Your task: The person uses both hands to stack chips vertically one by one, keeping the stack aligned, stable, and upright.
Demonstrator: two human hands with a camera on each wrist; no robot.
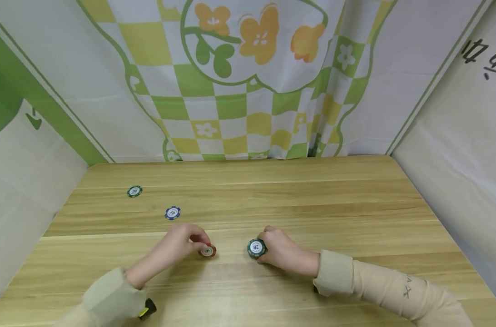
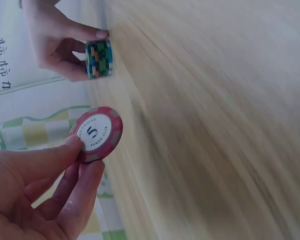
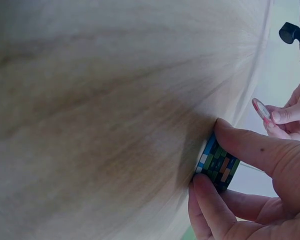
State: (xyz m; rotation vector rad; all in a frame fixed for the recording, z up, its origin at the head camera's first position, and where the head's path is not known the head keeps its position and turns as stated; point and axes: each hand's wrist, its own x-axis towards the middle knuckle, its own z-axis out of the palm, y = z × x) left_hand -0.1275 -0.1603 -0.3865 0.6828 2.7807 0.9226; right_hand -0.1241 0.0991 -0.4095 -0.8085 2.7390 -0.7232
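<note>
Between thumb and fingers, my left hand (image 1: 181,243) pinches a red poker chip (image 2: 104,131) marked 5, its face tilted up in the left wrist view. To the right of it, my right hand (image 1: 284,250) grips a short stack of poker chips (image 3: 221,165) by its sides. A dark green chip (image 1: 256,248) marked 20 tops that stack, and blue, green and orange edges show below. Beyond my left hand, a blue poker chip (image 1: 172,213) marked 10 lies flat. Farther back and left is a single green poker chip (image 1: 135,191).
Both hands work over a wood-grain table (image 1: 334,195). A checked, flowered curtain (image 1: 231,109) hangs along its far edge, with white cloth walls (image 1: 456,136) at the sides. A black wrist device (image 1: 149,309) sticks out by the left sleeve.
</note>
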